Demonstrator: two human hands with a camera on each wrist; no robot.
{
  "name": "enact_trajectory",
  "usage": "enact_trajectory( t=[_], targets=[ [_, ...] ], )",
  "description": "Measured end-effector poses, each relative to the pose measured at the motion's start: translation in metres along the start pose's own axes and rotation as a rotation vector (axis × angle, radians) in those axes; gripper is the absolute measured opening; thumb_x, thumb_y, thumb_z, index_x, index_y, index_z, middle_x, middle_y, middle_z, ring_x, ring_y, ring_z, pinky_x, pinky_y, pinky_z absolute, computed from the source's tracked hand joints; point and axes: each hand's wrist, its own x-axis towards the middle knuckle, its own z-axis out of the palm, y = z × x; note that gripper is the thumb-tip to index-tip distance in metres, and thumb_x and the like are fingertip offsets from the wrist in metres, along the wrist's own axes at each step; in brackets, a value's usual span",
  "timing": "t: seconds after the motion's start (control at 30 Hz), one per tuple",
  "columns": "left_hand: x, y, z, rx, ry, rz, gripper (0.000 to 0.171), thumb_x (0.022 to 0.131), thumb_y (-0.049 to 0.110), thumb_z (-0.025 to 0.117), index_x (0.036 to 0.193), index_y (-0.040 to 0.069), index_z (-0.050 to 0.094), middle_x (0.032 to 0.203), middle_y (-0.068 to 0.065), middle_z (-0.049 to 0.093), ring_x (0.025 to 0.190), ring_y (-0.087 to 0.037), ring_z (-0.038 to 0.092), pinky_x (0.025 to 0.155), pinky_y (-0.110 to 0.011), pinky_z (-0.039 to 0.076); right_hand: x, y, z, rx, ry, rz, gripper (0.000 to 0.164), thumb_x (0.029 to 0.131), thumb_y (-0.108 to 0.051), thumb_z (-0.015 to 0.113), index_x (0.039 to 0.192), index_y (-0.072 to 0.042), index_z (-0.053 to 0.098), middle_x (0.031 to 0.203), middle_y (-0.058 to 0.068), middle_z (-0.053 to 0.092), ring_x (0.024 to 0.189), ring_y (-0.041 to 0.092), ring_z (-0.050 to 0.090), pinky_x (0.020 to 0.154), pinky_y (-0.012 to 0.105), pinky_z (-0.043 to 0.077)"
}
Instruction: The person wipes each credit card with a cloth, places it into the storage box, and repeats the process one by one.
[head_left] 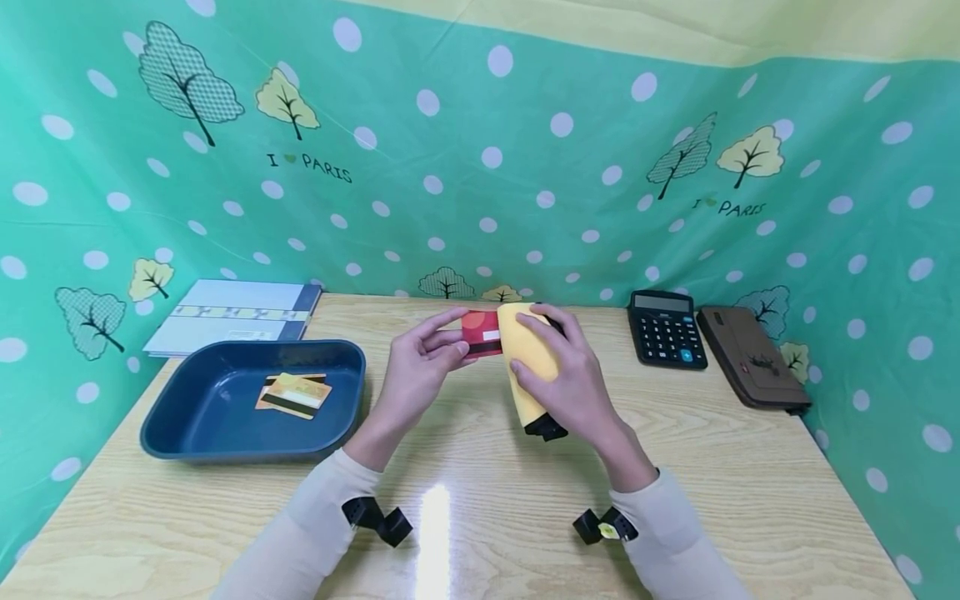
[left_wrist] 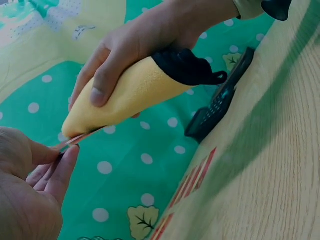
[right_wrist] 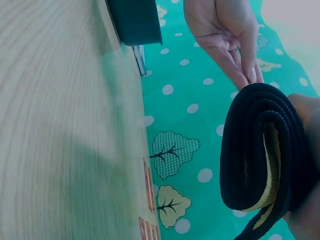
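Observation:
My left hand (head_left: pixel 416 367) pinches a red card (head_left: pixel 482 332) with a dark stripe and a small white panel between thumb and fingers. The card's right end meets the edge of a folded yellow cloth (head_left: pixel 525 350) with black trim; I cannot tell whether it is tucked behind it or against its face. My right hand (head_left: pixel 570 375) grips this cloth from the right side, above the table. In the right wrist view, the cloth's black-edged end (right_wrist: pixel 255 150) shows several layers folded over one another. Only a thin strip of the card (left_wrist: pixel 75 141) shows in the left wrist view.
A dark blue tray (head_left: pixel 187 446) stands on the left with several bank cards (head_left: pixel 296 394) lying in it. Behind it lies a pale blue folder (head_left: pixel 232 308). At the back right are a black calculator (head_left: pixel 666 329) and a brown zipped case (head_left: pixel 753 358). A patterned curtain (head_left: pixel 487 183) borders the table.

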Motion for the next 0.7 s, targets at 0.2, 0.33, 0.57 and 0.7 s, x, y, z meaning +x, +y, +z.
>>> enact_trajectory(
  t=[0.2, 0.33, 0.57, 0.7],
  targets=[
    [-0.001, -0.002, 0.001, -0.01, -0.019, 0.003, 0.047, 0.096, -0.011, 0.061, 0.14, 0.004, 0.061, 0.121, -0.033, 0.069, 0.112, -0.04, 0.073, 0.091, -0.035, 0.064, -0.001, -0.005, 0.004, 0.016, -0.002, -0.017, 0.059, 0.085, -0.014, 0.083, 0.141, -0.018, 0.064, 0.15, 0.006, 0.051, 0.132, 0.025, 0.055, 0.09, 0.039, 0.052],
    [-0.002, -0.003, 0.003, -0.016, -0.024, 0.007, 0.047, 0.096, -0.011, 0.061, 0.14, 0.004, 0.061, 0.121, -0.033, 0.069, 0.114, -0.043, 0.071, 0.091, -0.035, 0.064, -0.002, -0.008, 0.007, 0.021, -0.006, -0.026, 0.059, 0.085, -0.013, 0.083, 0.14, -0.017, 0.064, 0.149, 0.006, 0.052, 0.127, 0.025, 0.057, 0.086, 0.036, 0.052],
    [-0.003, -0.005, 0.006, -0.022, -0.029, 0.002, 0.046, 0.096, -0.01, 0.061, 0.139, 0.005, 0.062, 0.119, -0.03, 0.07, 0.099, -0.018, 0.078, 0.091, -0.036, 0.065, -0.005, -0.014, 0.011, 0.002, -0.025, -0.045, 0.058, 0.085, -0.015, 0.083, 0.14, -0.017, 0.064, 0.15, 0.007, 0.052, 0.125, 0.027, 0.058, 0.081, 0.034, 0.052],
    [-0.003, -0.007, 0.006, -0.025, -0.034, 0.004, 0.046, 0.097, -0.011, 0.061, 0.141, 0.003, 0.061, 0.12, -0.03, 0.07, 0.097, -0.015, 0.077, 0.091, -0.035, 0.065, -0.006, -0.014, 0.015, -0.006, -0.031, -0.059, 0.058, 0.085, -0.016, 0.083, 0.14, -0.018, 0.064, 0.149, 0.007, 0.053, 0.127, 0.027, 0.058, 0.083, 0.036, 0.053]
  ],
)
